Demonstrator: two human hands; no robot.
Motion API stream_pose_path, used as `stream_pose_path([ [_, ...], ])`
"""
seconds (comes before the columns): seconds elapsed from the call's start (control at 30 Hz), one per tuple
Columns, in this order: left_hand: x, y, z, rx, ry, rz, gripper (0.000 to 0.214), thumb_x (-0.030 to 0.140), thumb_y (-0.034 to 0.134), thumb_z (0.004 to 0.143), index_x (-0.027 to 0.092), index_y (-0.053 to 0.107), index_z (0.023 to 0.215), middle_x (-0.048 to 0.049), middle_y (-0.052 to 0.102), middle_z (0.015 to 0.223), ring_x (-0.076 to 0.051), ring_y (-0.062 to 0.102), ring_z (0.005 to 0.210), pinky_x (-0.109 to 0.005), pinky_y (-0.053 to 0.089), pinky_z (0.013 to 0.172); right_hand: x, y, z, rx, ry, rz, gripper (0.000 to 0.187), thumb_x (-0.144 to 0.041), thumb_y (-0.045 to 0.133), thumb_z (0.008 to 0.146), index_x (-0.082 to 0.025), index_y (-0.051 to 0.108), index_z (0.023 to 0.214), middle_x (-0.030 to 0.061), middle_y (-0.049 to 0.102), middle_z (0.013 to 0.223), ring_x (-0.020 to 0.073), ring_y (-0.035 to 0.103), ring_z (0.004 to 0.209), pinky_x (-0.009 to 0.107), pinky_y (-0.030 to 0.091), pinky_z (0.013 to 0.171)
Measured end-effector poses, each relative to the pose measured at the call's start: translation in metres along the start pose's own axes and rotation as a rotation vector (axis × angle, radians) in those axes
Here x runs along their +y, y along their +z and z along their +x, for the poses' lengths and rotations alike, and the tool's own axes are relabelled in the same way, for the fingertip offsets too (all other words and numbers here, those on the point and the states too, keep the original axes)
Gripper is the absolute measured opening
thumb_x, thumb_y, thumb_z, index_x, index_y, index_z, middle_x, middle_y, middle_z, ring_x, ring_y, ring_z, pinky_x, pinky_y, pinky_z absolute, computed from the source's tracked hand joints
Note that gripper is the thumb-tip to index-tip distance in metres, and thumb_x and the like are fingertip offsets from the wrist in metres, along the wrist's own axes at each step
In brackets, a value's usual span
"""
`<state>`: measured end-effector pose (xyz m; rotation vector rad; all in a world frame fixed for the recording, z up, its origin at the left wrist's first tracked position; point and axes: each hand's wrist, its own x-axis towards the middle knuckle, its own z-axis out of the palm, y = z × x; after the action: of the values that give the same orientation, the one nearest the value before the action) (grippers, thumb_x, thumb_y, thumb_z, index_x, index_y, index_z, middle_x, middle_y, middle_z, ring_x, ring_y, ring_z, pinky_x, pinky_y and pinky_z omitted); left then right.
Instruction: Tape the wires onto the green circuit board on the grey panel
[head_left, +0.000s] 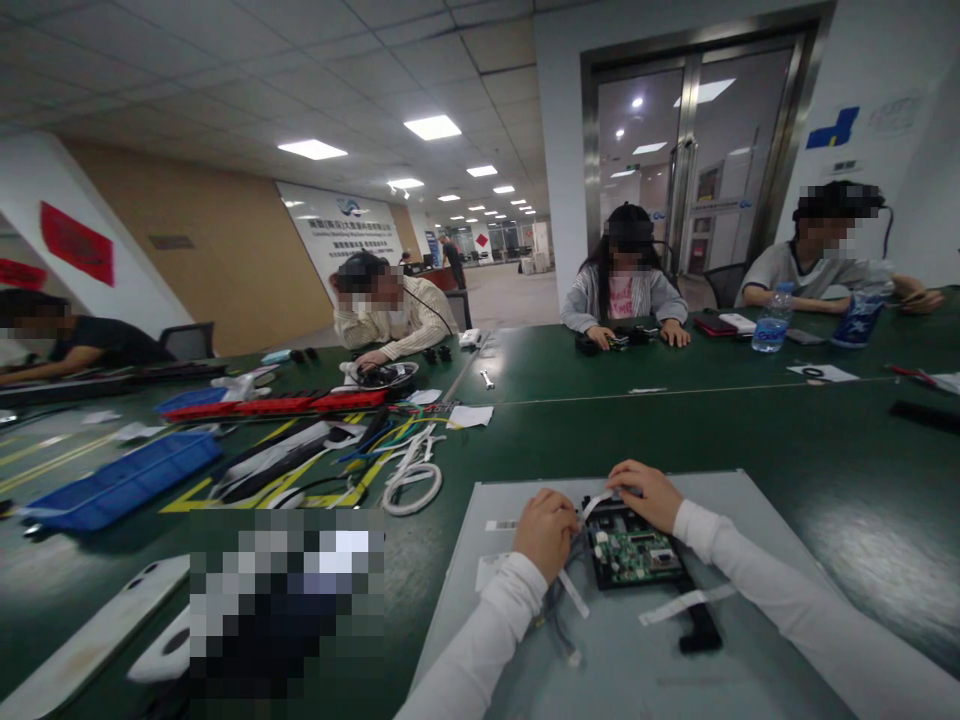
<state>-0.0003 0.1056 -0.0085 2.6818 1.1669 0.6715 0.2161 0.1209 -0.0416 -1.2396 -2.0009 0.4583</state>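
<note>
A green circuit board (634, 557) in a black frame lies on a flat grey panel (622, 660) in front of me. My left hand (546, 530) is closed at the frame's upper left corner, its fingertips on one end of a narrow white strip (595, 506). At the frame's top edge, my right hand (649, 494) pinches the other end of that strip. I cannot tell whether it is tape or a flat cable. Grey wires (559, 625) run down beside the left wrist. Another white strip (681, 604) lies below the board, across a black arm-like part (697, 630).
To the left are a blue tray (124, 480), a coiled white cable (412, 488), a red strip (277, 404) and a white phone-like object (94, 640). Several people sit around the green table (847, 450). A water bottle (772, 320) and a small wrench (487, 379) are farther back.
</note>
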Motion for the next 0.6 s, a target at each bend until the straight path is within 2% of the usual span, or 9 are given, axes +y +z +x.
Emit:
stream_pose_path([
  [0.3,-0.0014,-0.0006,0.0002,-0.013,0.003,0.014,0.024,0.001,0.046,0.066,0.017,0.061,0.057,-0.0035,0.058,0.079,-0.017,0.044,0.084,-0.03,0.035,0.074,0.0012,0.001,0.0,-0.003,0.005,0.009,0.028,-0.01,0.046,0.069,-0.022,0.062,0.088,0.0036,0.055,0.093,0.0151,0.051,0.088,0.03,0.038,0.082],
  [0.6,0.0,-0.0055,-0.0008,-0.126,0.085,0.101,0.015,0.007,0.051,0.07,0.016,0.059,0.061,-0.0029,0.057,0.085,-0.017,0.043,0.09,-0.031,0.033,0.077,0.0003,0.0011,0.0,-0.004,0.007,-0.006,0.029,-0.01,0.046,0.069,-0.022,0.062,0.09,0.0035,0.055,0.093,0.0148,0.05,0.089,0.03,0.038,0.082],
])
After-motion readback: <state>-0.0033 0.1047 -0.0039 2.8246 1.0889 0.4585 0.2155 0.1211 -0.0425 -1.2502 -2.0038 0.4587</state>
